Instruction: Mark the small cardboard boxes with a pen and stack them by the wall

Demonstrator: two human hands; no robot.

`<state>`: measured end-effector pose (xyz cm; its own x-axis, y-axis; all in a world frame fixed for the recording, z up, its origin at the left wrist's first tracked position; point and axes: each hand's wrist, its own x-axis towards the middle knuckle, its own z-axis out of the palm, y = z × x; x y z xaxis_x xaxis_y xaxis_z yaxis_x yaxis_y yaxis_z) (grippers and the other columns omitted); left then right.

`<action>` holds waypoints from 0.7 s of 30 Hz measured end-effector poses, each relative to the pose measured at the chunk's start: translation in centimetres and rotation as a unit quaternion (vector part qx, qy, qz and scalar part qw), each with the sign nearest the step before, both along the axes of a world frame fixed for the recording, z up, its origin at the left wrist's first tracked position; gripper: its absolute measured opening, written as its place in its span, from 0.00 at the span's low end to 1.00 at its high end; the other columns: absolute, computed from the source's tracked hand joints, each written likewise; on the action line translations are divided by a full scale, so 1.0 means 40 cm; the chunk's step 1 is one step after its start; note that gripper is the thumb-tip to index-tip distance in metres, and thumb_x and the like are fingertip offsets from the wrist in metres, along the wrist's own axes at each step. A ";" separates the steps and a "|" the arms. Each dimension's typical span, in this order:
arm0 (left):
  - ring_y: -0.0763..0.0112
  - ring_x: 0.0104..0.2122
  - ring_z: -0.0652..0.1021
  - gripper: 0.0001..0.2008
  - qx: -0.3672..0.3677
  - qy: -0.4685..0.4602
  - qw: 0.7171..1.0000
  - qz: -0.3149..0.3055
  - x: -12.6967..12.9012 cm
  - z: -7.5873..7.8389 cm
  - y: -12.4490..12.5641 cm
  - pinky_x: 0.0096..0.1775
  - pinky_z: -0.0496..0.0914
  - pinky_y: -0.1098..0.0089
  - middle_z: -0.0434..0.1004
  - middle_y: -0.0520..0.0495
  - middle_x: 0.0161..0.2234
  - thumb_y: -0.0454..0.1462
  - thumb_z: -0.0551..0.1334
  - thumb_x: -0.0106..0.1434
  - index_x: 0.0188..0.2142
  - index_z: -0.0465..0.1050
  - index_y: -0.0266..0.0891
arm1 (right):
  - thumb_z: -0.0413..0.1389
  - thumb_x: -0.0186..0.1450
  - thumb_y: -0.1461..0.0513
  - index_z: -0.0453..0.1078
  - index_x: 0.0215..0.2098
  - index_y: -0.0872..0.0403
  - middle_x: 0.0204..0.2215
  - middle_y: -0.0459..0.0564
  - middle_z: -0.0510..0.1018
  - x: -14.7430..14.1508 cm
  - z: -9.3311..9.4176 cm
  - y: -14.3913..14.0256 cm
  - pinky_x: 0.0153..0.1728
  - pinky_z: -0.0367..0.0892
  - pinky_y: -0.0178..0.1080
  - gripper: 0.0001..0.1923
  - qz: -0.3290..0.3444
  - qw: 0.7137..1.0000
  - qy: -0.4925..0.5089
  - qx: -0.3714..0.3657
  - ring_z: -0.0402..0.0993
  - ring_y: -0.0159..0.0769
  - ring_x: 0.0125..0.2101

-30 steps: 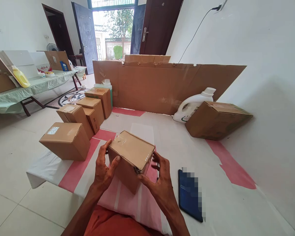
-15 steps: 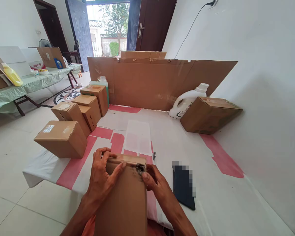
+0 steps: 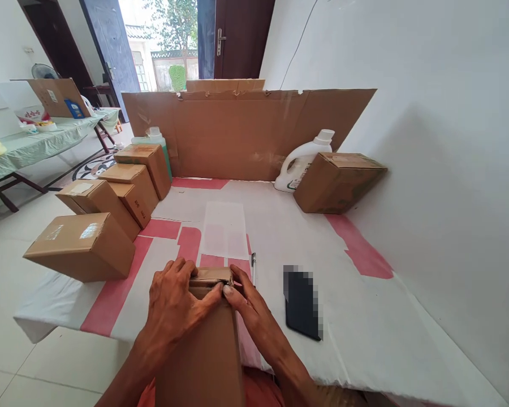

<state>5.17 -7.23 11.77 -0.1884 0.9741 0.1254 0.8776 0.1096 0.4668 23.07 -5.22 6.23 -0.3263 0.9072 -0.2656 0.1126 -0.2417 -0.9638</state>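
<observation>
I am gripping the cardboard box (image 3: 203, 350) with my left hand (image 3: 173, 305) and right hand (image 3: 248, 305); its near end is running out of frame.

A box (image 3: 203, 350) lies between both hands, phone (image 3: 302, 302) to its right, pen (image 3: 253, 261) just beyond.

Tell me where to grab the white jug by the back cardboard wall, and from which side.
Take the white jug by its handle loop, just below the cap, coming from the front left. It leans back toward the cardboard sheet, and the tilted brown box crowds its right side, so that side and the back look closed off. The left side looks free.
</observation>
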 end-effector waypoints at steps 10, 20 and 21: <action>0.52 0.41 0.79 0.12 0.064 0.034 0.997 -0.031 0.013 -0.037 -0.012 0.45 0.66 0.52 0.81 0.49 0.37 0.50 0.66 0.64 0.36 0.76 0.45 | 0.49 0.69 0.50 0.53 0.74 0.55 0.71 0.59 0.61 -0.038 0.035 -0.017 0.71 0.51 0.53 0.38 -0.016 0.997 -0.075 0.031 0.53 0.49 0.72; 0.54 0.44 0.80 0.20 0.081 0.018 0.989 -0.122 -0.048 -0.052 -0.028 0.47 0.66 0.55 0.82 0.47 0.45 0.48 0.68 0.65 0.52 0.74 0.44 | 0.58 0.64 0.43 0.74 0.44 0.53 0.41 0.61 0.81 0.075 -0.138 0.088 0.45 0.69 0.52 0.24 -0.145 0.951 -0.260 0.085 0.78 0.55 0.44; 0.54 0.44 0.80 0.19 0.081 0.017 0.989 -0.126 -0.052 -0.052 -0.028 0.47 0.66 0.56 0.82 0.47 0.45 0.48 0.69 0.64 0.52 0.73 0.44 | 0.62 0.61 0.47 0.72 0.37 0.52 0.35 0.59 0.80 0.080 -0.159 0.101 0.43 0.68 0.52 0.18 -0.161 0.941 -0.285 0.081 0.78 0.56 0.41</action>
